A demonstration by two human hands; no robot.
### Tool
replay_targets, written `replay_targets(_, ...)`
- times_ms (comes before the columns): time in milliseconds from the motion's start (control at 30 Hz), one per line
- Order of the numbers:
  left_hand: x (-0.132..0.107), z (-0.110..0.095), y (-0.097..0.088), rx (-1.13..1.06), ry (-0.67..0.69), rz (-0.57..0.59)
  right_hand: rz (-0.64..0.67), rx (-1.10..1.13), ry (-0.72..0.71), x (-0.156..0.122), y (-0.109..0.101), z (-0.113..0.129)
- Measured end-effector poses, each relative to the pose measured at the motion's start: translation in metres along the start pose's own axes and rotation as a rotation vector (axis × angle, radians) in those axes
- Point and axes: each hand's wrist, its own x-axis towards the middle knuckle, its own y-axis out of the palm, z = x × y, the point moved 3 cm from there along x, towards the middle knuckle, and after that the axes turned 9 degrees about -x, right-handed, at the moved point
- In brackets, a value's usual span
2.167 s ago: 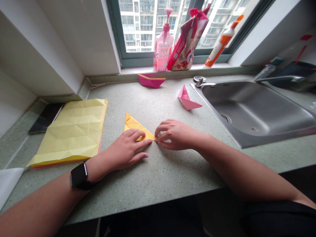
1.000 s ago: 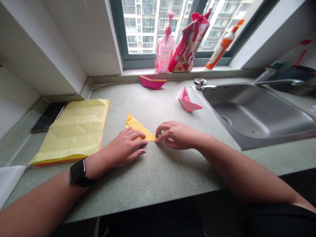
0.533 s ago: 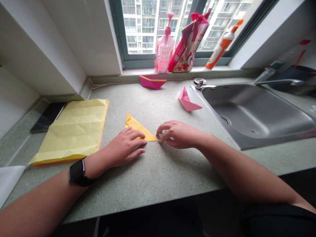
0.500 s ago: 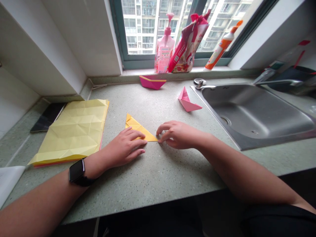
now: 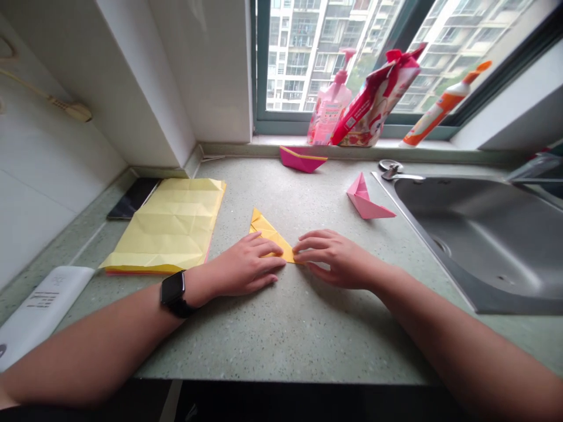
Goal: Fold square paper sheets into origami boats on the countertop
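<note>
A folded yellow paper triangle with a darker orange-yellow edge lies flat on the speckled green countertop. My left hand rests flat on its lower left part, pressing it down, with a smartwatch on the wrist. My right hand comes in from the right, its curled fingertips on the triangle's right tip. The hands nearly meet there and hide the triangle's lower edge.
A creased yellow paper stack lies left, beside a black phone and a white object. Two pink paper boats stand ahead. A steel sink is right; bottles line the sill.
The view has swung, so everything sits further right and the white object shows more. My right hand has moved in over the triangle's right tip, closer to my left hand.
</note>
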Motion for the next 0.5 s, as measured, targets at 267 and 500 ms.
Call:
replay_targets(267, -0.006, 0.008, -0.01, -0.011, -0.099, -0.196, 0.019, -0.006, -0.006, -0.001, 0.001, -0.001)
replay_targets(500, -0.011, 0.027, -0.01, 0.051, -0.294, -0.181, -0.004, -0.057, 0.018, -0.002, 0.002, -0.005)
